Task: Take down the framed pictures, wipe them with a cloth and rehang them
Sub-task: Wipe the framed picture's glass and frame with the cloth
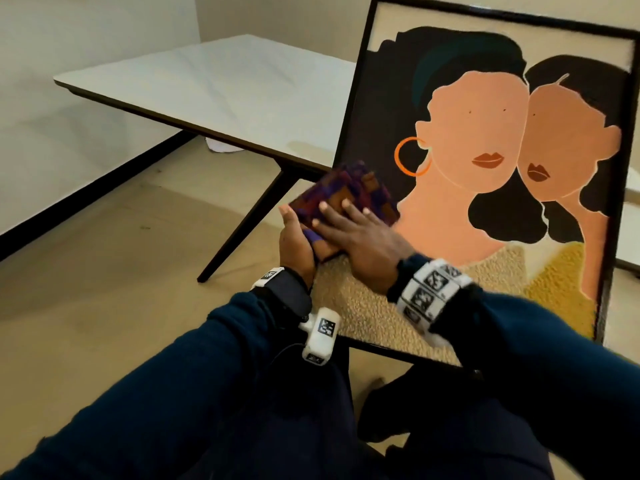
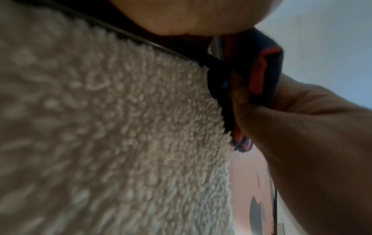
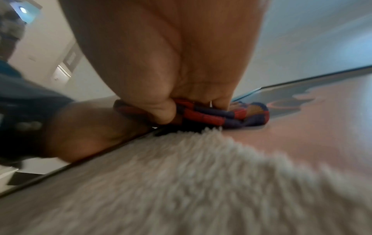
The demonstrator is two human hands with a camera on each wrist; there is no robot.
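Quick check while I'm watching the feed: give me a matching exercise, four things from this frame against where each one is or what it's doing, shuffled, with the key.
Things:
1. cloth
2. framed picture
3. left hand
4. table

States:
A. grips the picture's left edge
B. stands tilted, off the wall
C. pressed on the picture under the right hand
D. white top, dark legs, left of the picture

Pairs: 1-C, 2-B, 3-A, 4-D

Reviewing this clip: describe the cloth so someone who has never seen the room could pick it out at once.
Find the large black-framed picture of two faceless women, propped against the white table. At its left edge, the right hand presses a folded cloth onto the frame, the left hand alongside. It is the only checked thing there, in purple, brown and red.
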